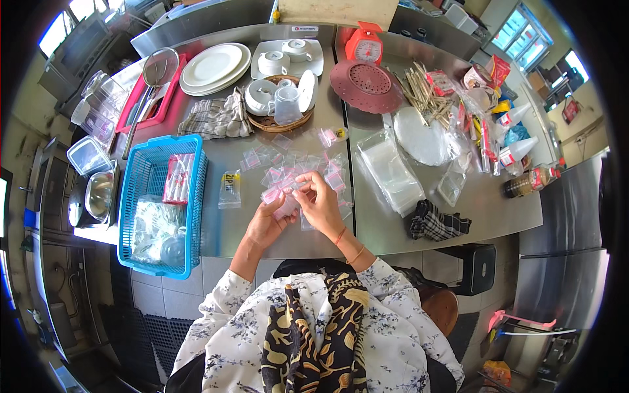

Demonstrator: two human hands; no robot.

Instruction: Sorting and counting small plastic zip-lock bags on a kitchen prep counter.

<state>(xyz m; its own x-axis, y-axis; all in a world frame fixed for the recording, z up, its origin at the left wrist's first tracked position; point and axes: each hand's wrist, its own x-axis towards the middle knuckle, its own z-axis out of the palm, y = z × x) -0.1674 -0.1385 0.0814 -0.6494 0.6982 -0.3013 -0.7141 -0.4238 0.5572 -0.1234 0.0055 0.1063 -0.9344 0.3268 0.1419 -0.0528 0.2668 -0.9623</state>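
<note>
Several small clear zip bags with pink strips (284,210) are bunched in my left hand (265,226), its thumb lying over them. My right hand (320,202) meets the bunch from the right, thumb and fingers pinching at its upper edge. Partly hidden behind both hands, more loose zip bags (314,162) lie scattered over the steel table (275,245). To the left of the hands lies a clear packet with a yellow printed top (230,190). Another packet of small bags (330,136) sits beyond the scatter.
A blue plastic basket (200,196) with packaged items stands at the left. Cups fill a wicker basket (282,128) behind. Right of the table seam lie clear plastic bags (390,172), a checked cloth (437,221) and a pink steamer plate (366,86). Bottles (530,184) crowd the right side.
</note>
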